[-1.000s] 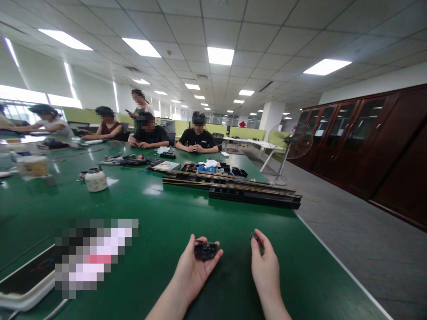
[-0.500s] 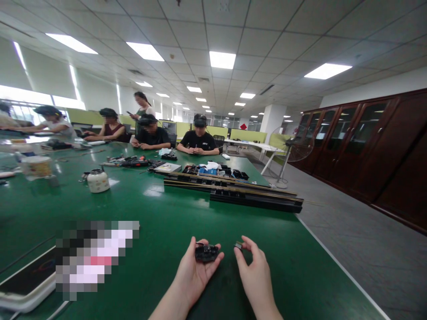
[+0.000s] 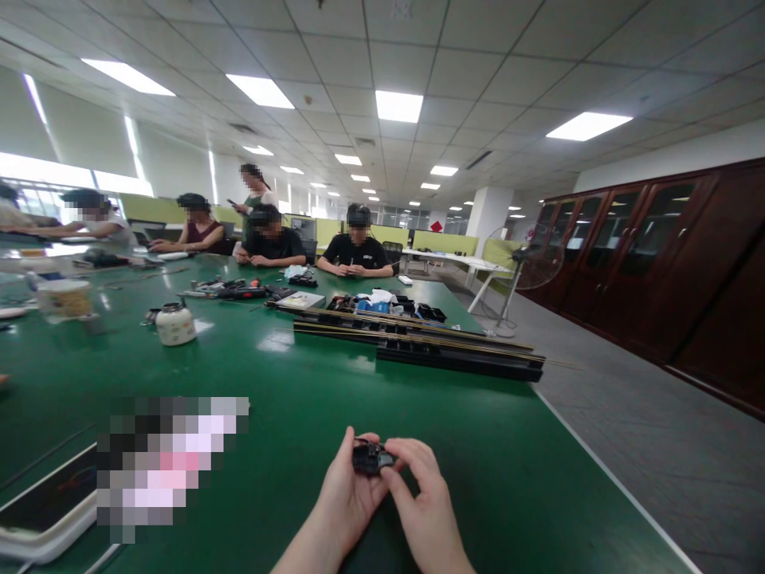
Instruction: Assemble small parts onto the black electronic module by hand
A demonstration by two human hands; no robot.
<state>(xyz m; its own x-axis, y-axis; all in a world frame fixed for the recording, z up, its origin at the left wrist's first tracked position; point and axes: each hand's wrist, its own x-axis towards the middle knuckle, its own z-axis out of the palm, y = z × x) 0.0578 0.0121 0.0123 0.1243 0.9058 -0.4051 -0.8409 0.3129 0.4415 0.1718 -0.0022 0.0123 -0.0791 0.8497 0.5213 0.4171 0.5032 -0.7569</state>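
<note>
A black plastic part (image 3: 364,459) sits at lower center, cradled by the left hand's (image 3: 350,493) curled fingers and thumb; the right hand (image 3: 425,488) pinches a small grey piece (image 3: 386,460) at its right end, seating unclear; the step appears to be joining them; next calls for fine alignment; black rails (image 3: 460,364) lie beyond, right of center.

A glossy green table (image 3: 287,399)
It bears long black rails (image 3: 460,365), a pale jar (image 3: 175,327) and, near left, a white-edged device (image 3: 51,493).
</note>
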